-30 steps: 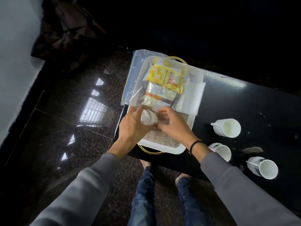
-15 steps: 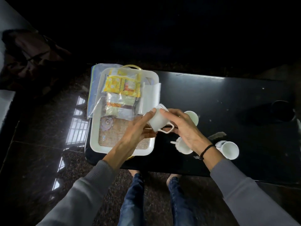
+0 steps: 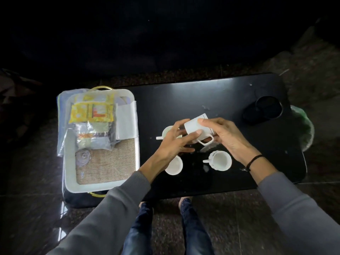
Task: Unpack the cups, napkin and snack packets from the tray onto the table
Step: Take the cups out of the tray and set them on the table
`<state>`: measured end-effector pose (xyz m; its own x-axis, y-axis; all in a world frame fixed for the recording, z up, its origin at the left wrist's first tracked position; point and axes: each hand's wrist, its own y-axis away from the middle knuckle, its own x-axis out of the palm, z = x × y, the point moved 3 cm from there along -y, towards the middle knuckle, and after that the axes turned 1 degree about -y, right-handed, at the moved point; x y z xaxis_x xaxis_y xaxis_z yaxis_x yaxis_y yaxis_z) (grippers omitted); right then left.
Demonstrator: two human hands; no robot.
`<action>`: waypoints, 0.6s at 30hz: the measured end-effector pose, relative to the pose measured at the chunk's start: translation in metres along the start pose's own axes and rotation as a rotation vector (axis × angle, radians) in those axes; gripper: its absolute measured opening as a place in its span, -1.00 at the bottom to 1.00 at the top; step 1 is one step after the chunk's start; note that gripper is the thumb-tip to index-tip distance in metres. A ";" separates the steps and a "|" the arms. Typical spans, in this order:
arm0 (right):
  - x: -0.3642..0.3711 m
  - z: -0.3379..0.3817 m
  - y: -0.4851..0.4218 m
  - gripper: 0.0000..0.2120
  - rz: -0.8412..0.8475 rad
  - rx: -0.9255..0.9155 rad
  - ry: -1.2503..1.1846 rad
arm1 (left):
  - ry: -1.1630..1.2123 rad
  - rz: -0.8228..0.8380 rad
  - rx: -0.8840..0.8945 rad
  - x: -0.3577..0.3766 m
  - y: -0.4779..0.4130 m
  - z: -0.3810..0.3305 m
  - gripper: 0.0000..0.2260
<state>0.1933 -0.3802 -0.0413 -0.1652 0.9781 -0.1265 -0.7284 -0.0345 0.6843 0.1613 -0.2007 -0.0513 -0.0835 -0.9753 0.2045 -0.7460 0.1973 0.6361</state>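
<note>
The left hand (image 3: 173, 142) and right hand (image 3: 227, 138) together grip a tilted white cup (image 3: 197, 127) above the black table (image 3: 184, 100), over three more cups (image 3: 220, 160) standing there, while the snack packets (image 3: 92, 115) and napkin (image 3: 127, 122) lie in the tray (image 3: 73, 188) at the table's left end.

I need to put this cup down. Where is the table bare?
Bare: the far strip of table between tray and black container, and the right end past the right-hand cup. Crowded: the middle, with the far cup and near cup under the left hand and right hand holding the fourth cup.
</note>
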 end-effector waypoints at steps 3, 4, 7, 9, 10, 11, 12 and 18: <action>-0.021 -0.001 -0.011 -0.43 -0.037 -0.049 0.118 | -0.074 0.007 -0.007 0.013 -0.015 0.001 -0.51; -0.026 -0.001 -0.014 -0.42 -0.047 -0.061 0.161 | -0.092 0.007 -0.011 0.017 -0.019 0.001 -0.50; -0.038 -0.001 -0.023 -0.40 -0.076 -0.083 0.298 | -0.128 -0.016 -0.007 0.029 -0.032 0.003 -0.49; -0.041 0.000 -0.027 -0.44 -0.108 -0.095 0.363 | -0.133 -0.041 -0.004 0.036 -0.038 0.007 -0.47; -0.043 0.000 -0.028 -0.47 -0.126 -0.104 0.396 | -0.143 -0.049 -0.008 0.039 -0.041 0.009 -0.46; -0.045 -0.001 -0.030 -0.50 -0.142 -0.113 0.438 | -0.157 -0.050 -0.013 0.041 -0.043 0.011 -0.46; -0.046 -0.001 -0.032 -0.51 -0.154 -0.123 0.484 | -0.173 -0.048 -0.019 0.043 -0.046 0.013 -0.48; -0.049 -0.010 -0.041 -0.42 -0.218 -0.130 0.640 | -0.274 -0.039 -0.023 0.047 -0.057 0.021 -0.56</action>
<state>0.2247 -0.4285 -0.0705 -0.3366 0.6532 -0.6783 -0.8568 0.0863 0.5083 0.1860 -0.2602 -0.0941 -0.2334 -0.9720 -0.0273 -0.7370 0.1585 0.6570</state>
